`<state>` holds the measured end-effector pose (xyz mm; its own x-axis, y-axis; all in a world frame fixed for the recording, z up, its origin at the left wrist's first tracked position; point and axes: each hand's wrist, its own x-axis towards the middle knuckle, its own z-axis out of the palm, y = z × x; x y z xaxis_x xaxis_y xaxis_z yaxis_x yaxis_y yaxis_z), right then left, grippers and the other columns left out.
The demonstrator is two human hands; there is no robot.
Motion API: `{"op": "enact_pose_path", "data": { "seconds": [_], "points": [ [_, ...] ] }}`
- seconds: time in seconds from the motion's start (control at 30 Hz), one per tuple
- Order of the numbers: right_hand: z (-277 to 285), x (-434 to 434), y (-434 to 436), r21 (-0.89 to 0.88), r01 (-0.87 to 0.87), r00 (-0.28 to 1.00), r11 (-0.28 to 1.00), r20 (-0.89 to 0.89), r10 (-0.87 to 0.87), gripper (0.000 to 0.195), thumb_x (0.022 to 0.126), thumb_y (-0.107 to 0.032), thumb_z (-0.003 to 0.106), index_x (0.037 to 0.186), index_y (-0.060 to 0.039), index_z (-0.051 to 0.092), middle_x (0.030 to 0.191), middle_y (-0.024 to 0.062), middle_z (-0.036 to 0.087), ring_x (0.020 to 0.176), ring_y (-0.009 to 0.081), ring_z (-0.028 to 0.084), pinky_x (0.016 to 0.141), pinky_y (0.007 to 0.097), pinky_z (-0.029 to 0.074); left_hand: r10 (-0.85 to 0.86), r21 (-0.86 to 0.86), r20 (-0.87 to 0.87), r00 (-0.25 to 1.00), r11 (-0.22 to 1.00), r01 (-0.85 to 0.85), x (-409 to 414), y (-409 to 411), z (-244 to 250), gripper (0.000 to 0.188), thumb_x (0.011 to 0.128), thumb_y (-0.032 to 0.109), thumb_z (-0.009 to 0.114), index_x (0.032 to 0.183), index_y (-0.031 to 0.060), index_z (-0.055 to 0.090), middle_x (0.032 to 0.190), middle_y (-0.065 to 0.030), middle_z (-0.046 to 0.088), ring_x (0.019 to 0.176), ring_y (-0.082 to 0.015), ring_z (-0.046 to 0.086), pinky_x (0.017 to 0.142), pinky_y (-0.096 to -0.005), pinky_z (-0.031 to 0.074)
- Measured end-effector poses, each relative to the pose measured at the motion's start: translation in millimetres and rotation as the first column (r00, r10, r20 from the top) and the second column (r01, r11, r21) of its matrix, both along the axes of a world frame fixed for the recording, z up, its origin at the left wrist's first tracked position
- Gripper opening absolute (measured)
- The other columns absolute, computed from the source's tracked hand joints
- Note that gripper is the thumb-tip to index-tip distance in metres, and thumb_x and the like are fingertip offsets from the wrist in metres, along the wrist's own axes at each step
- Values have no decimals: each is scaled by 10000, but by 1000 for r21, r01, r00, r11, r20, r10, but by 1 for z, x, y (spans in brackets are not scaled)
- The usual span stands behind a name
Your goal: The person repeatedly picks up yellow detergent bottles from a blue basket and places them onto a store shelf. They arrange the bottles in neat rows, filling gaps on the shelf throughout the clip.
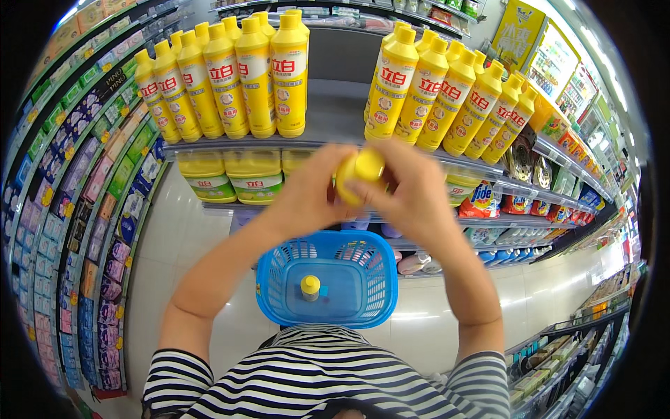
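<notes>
Both hands are raised in front of the shelf, around a yellow plastic bottle (361,175) that I see from its cap end. My left hand (314,191) is closed around its left side. On the other side, my right hand (413,183) grips it with the thumb across the front near the cap. Motion blurs the hands and bottle, and most of its body is hidden. Behind them, yellow dish-detergent bottles stand upright in a left group (225,86) and a right group (445,97), with bare grey shelf board (335,110) between the groups.
Below my hands is a blue plastic shopping basket (327,314) with a small yellow-capped container (310,288) inside. Large detergent jugs (255,180) and Tide bags (479,200) fill lower shelves. A packed tissue shelf (78,209) curves along the left; another goods rack (565,356) stands lower right.
</notes>
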<state>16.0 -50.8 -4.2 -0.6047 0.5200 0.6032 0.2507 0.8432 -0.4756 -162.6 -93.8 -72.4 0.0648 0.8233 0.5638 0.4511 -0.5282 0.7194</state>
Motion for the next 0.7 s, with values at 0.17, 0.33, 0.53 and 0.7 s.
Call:
{"op": "enact_pose_path", "data": {
  "seconds": [0.17,0.33,0.53,0.7],
  "points": [
    [-126,13,11,-221,48,976,974,218,2,277,794,-264,722,929,-48,613,734,190,664,678,407,653,596,474,527,30,-399,-122,992,914,-76,22,-13,-123,749,729,246,856,1346,85,463,1195,-129,586,926,-328,662,792,-406,555],
    [-265,16,-1,-219,234,861,947,500,-96,313,771,-320,754,943,-77,659,743,188,689,678,386,681,607,470,545,-50,-437,-473,880,880,-185,28,-28,-242,787,755,342,821,1398,112,430,1260,-131,573,1084,-357,616,868,-459,533],
    [-355,20,-27,-353,276,793,894,610,-4,340,800,-329,713,974,-48,633,752,210,694,700,397,690,645,509,550,-325,-642,-677,661,699,-315,22,-59,-294,698,775,268,800,1378,118,483,1251,-163,556,1076,-414,615,836,-478,550],
    [-396,16,-42,-385,231,797,894,601,53,314,802,-289,720,1005,-65,636,785,201,703,718,398,689,661,508,549,-278,-639,-609,743,726,-253,9,-61,-337,454,802,128,737,1224,71,581,1155,-176,587,973,-402,662,776,-473,570]
  ]
}}
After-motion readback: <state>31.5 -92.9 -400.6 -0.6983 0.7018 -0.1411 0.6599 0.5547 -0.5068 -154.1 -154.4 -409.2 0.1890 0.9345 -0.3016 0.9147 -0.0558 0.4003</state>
